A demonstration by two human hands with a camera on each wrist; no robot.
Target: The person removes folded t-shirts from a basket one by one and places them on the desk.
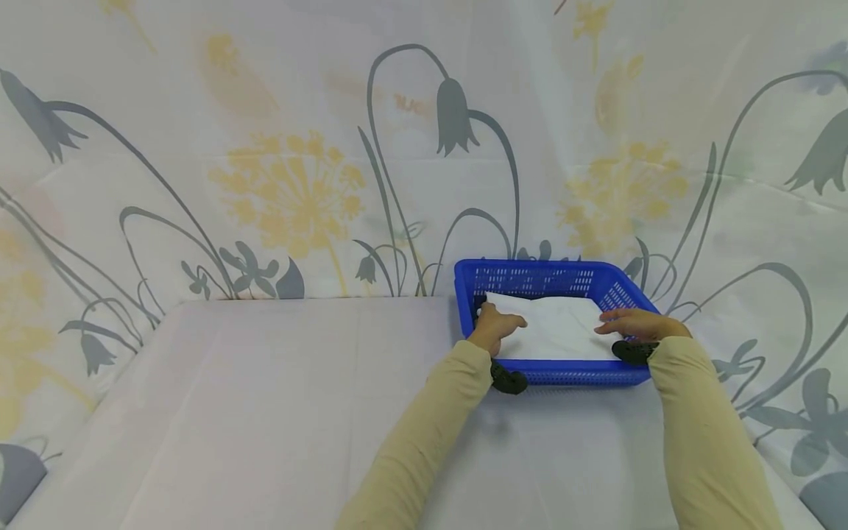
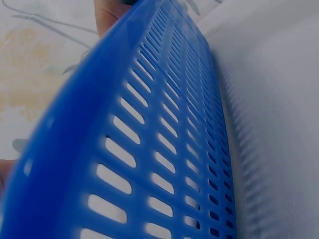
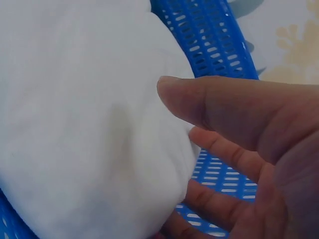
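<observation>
A folded white cloth [image 1: 553, 327] lies in a blue plastic basket [image 1: 550, 374] with slotted walls. At the cloth's left side, my left hand [image 1: 493, 327] reaches over the basket's front rim, its thumb stretched out over the cloth and its other fingers largely hidden. My right hand [image 1: 636, 324] is at the opposite side. The right wrist view shows its fingertips at the edge of the cloth [image 3: 94, 124], while the thumb [image 3: 199, 99] points across above it. Mostly the basket's outer wall [image 2: 149, 129] fills the left wrist view.
The basket stands at the back right of a table [image 1: 265, 412] covered in white, near a flower-patterned curtain [image 1: 298, 147]. Dark wrist-worn pieces [image 1: 509, 377] hang under both wrists, close to the basket's front rim.
</observation>
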